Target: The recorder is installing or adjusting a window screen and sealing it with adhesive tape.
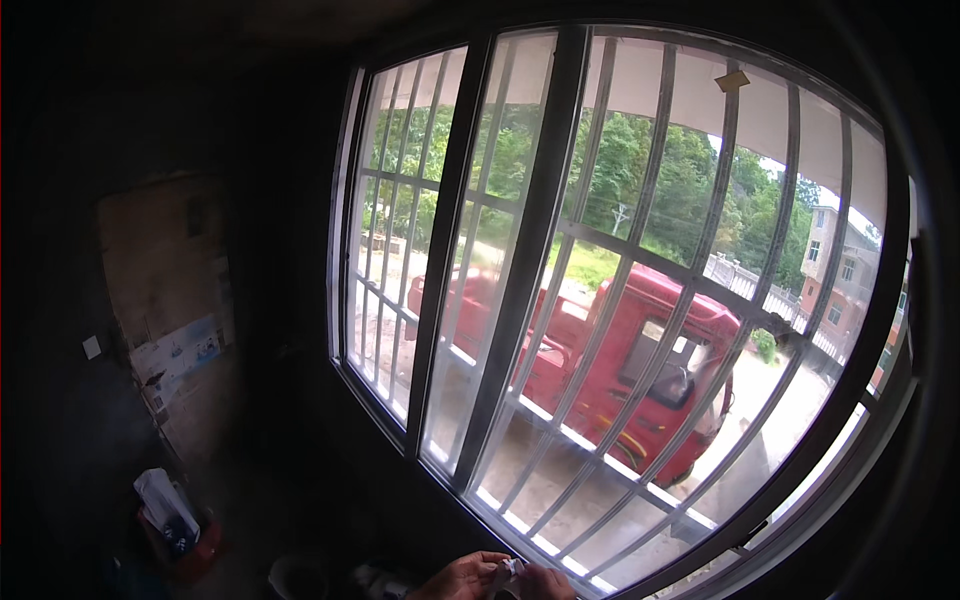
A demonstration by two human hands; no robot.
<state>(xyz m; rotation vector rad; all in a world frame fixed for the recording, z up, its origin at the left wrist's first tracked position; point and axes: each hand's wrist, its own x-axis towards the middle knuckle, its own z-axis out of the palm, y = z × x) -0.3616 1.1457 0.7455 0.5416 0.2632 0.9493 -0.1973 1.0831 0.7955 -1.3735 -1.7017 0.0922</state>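
Observation:
At the lower edge, below the window, my left hand (462, 578) and my right hand (546, 584) are close together. Between their fingertips is a small white piece (512, 566), which looks thin and crumpled; its kind cannot be made out. The left fingers are bent and pinched toward it. My right hand, partly cut off by the picture's edge, also has its fingers closed at the white piece. Both forearms are out of sight in the dark.
A large barred window (560, 230) fills the middle and right. Outside stands a red three-wheeled truck (610, 370). In the dark room, a red container (205, 545) holding a white bag (160, 500) sits lower left, with a pale bucket (298, 578) nearby. A door (165, 260) is at left.

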